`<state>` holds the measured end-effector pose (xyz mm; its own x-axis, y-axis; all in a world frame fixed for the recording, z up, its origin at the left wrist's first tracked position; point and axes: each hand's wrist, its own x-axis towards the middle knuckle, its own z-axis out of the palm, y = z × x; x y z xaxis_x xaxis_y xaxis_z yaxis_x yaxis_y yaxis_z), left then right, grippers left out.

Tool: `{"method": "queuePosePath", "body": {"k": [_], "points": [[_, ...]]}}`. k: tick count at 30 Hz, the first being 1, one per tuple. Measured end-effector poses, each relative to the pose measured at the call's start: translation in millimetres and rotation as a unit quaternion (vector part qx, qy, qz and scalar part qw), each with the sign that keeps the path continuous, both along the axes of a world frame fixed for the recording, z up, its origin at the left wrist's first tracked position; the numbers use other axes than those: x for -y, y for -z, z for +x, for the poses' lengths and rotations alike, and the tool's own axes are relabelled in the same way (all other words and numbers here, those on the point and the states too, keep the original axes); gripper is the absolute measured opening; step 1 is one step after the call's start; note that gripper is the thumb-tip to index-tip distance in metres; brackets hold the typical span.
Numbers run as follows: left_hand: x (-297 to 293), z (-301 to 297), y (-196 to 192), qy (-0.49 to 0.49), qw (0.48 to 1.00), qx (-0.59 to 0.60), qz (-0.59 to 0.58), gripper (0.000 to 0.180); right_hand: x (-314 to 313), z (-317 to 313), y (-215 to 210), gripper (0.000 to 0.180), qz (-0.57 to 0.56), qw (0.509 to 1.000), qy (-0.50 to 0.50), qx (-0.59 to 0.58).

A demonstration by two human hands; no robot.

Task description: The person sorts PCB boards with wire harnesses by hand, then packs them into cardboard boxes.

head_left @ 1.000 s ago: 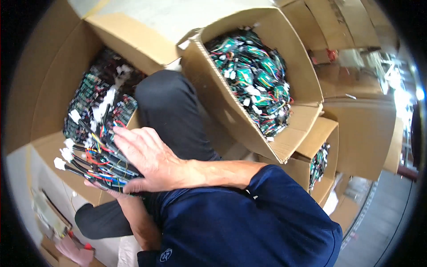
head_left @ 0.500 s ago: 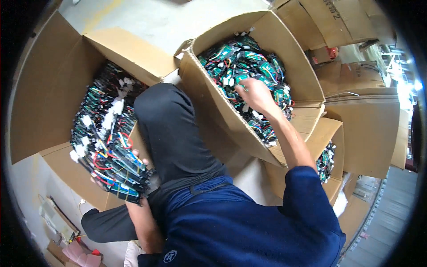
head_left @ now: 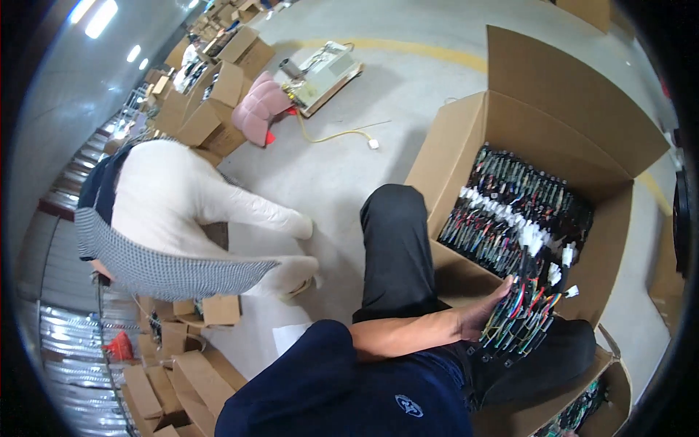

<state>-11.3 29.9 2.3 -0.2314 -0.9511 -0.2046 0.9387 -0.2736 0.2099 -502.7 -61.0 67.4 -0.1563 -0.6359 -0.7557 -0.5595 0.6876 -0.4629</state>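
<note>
My left hand (head_left: 482, 317) is closed around a fanned stack of narrow circuit boards (head_left: 518, 324). Red, yellow and blue wires and white connectors stick out of the stack. It is held over my dark-trousered leg, at the near edge of an open cardboard box (head_left: 455, 146). Inside that box, dense rows of similar circuit boards (head_left: 510, 175) stand on edge, with a line of white connectors running between them. A second box (head_left: 619, 390) at the lower right holds loose green boards (head_left: 582, 411). My right hand does not show.
A person in light trousers (head_left: 167, 182) bends over at the left. Beyond are a pink cushioned item (head_left: 261, 108), a pale flat device (head_left: 328, 76) and a yellow cable (head_left: 328, 137) on the floor. Cardboard boxes (head_left: 207, 375) stand at the lower left and far back.
The view has swung left, so the board-filled box now sits at the right and the bending person shows. My right hand, earlier among loose boards, has left the picture. My left hand keeps its stack.
</note>
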Motion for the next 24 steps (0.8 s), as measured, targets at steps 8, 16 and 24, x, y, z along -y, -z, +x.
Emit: {"method": "queuePosePath", "body": {"k": [8,16,24], "points": [[17,31,-2,0.015,1.0,0.007,-0.008,0.105,12,107,-113,0.026,-0.378,0.901,-0.082,-0.198],[30,3,13,0.078,0.987,-0.126,-0.068,0.112,8,66,-118,0.017,-0.423,0.901,0.023,-0.09],[20,2,10,0.036,0.985,-0.158,-0.06,0.103,7,157,-177,0.014,-0.505,0.782,-0.362,-0.055]]}}
